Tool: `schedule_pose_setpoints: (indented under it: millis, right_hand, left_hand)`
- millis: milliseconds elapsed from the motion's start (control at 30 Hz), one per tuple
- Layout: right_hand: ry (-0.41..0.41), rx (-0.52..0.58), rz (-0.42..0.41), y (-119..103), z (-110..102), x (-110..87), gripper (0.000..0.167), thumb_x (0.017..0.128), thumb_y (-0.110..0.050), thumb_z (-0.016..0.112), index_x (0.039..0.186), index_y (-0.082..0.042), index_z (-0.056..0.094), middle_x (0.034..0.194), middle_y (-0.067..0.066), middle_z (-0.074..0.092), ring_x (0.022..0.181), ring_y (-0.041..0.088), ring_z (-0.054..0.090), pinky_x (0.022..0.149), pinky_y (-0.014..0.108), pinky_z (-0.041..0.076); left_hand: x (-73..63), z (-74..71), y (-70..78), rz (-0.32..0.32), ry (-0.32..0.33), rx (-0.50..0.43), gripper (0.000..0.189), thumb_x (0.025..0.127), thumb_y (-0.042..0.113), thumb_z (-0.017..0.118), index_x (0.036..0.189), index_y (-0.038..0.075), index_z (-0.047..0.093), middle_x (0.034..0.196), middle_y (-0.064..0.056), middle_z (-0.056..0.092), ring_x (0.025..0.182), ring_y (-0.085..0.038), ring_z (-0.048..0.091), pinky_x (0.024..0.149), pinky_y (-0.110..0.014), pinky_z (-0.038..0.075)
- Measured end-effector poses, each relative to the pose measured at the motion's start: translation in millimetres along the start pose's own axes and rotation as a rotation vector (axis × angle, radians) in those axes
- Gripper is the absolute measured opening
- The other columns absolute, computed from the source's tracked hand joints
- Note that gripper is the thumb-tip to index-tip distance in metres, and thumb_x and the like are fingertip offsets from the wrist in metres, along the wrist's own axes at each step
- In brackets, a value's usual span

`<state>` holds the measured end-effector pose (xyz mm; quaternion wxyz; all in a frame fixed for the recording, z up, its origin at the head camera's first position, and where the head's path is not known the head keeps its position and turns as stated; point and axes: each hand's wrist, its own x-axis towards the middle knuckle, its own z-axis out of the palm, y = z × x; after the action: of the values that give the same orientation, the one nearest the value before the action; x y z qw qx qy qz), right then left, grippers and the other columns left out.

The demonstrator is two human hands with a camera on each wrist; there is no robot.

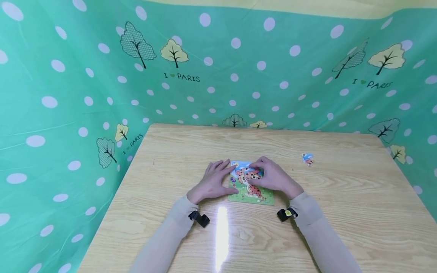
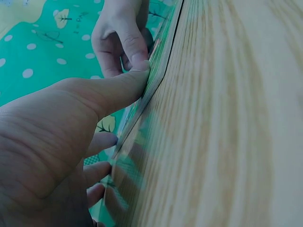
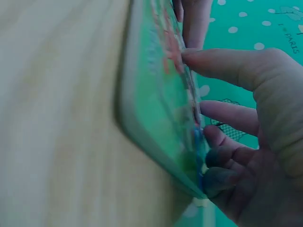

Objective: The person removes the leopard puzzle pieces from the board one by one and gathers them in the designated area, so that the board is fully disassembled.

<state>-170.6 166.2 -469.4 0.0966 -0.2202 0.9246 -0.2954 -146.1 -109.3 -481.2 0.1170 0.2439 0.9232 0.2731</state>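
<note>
A small jigsaw puzzle board lies flat on the table, with a spotted leopard on green grass under a blue sky. My left hand rests along its left side, thumb on the lower left and index finger at the upper left edge, fingers spread. From the right, my right hand reaches over the board. Its thumb and index finger pinch a puzzle piece at the leopard's head; that piece's outline is partly hidden by the fingers. In the right wrist view the thumb touches the picture's surface.
A loose puzzle piece with blue sky and orange spots lies on the wooden table, right of the board. Green dotted cloth hangs behind and at the sides. Bright glare streaks the table in front.
</note>
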Motion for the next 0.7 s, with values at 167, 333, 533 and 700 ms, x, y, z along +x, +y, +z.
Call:
schedule_pose_setpoints:
  millis: [167, 333, 533, 700]
  right_hand:
    - [-0.048, 0.062, -0.002, 4, -5, -0.6, 0.046, 0.092, -0.032, 0.083, 0.132, -0.011, 0.074, 0.114, 0.005, 0.062, 0.092, 0.018, 0.056, 0.077, 0.033, 0.050]
    - [-0.049, 0.108, 0.008, 5, -7, -0.8, 0.038, 0.093, -0.030, 0.084, 0.125, -0.010, 0.077, 0.111, 0.006, 0.064, 0.087, 0.017, 0.053, 0.071, 0.029, 0.046]
    - [-0.096, 0.085, 0.033, 1, -14, -4.8, 0.054, 0.089, -0.034, 0.088, 0.134, -0.007, 0.073, 0.113, 0.008, 0.065, 0.092, 0.019, 0.056, 0.076, 0.031, 0.048]
    - [-0.123, 0.078, 0.079, 1, -18, -6.4, 0.050, 0.090, -0.031, 0.088, 0.133, -0.010, 0.074, 0.117, 0.007, 0.066, 0.096, 0.020, 0.057, 0.080, 0.032, 0.048]
  left_hand:
    - [0.8, 1.7, -1.1, 0.003, 0.008, 0.003, 0.095, 0.089, 0.059, 0.079, 0.166, 0.021, 0.040, 0.178, -0.011, 0.024, 0.165, -0.037, 0.017, 0.135, -0.060, 0.005]
    - [1.1, 2.7, -1.6, -0.004, 0.010, 0.006, 0.094, 0.088, 0.059, 0.079, 0.166, 0.022, 0.041, 0.178, -0.011, 0.025, 0.165, -0.038, 0.018, 0.135, -0.061, 0.006]
    - [2.0, 2.7, 1.5, -0.008, 0.009, 0.036, 0.094, 0.089, 0.061, 0.078, 0.166, 0.021, 0.041, 0.178, -0.011, 0.026, 0.165, -0.038, 0.019, 0.135, -0.060, 0.007]
    - [1.5, 3.0, 5.6, -0.034, 0.013, 0.064, 0.096, 0.088, 0.063, 0.077, 0.165, 0.019, 0.042, 0.177, -0.009, 0.026, 0.165, -0.036, 0.019, 0.136, -0.059, 0.007]
